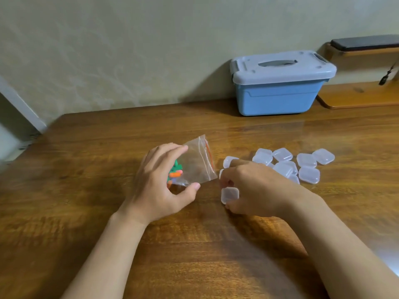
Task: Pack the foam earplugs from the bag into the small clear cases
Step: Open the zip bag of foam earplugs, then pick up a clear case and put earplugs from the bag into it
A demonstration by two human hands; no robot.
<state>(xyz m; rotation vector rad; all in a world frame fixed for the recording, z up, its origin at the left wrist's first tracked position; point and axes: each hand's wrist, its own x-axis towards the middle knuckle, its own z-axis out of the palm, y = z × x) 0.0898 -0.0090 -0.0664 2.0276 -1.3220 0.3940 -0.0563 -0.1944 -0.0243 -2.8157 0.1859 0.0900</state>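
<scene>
- Two hands share the work, and from my remote seat I read the split as feeder and receiver
- The left hand [159, 182] grips the bag [198, 165], forefinger curled over its top edge and thumb under its lower edge, so the thin film is clamped and cannot sag
- The earplugs [176, 172], green and orange, sit bunched at the end of the bag inside the curl of the left fingers; the zip strip with its red line points away from that palm, toward the right fingertips, which I judge keeps the mouth facing the receiving side
- The right hand [254, 186] pinches one clear case [230, 194] with curled fingertips above it and the thumb below; I cannot tell whether it rests on the table [86, 212] or is just lifted, nor whether its lid is latched
- The bag's lower corner hangs near the right fingertips, apart from them as far as I can see
- The loose cases [287, 165] cluster just beyond the right knuckles, several touching, one or two half hidden behind the fingers, so a fresh one is an easy reach
- I see no earplug in any case, so I judge the packing barely begun
- The blue storage box [280, 100], lid on, stands well beyond both sets of fingers, out of the way
</scene>
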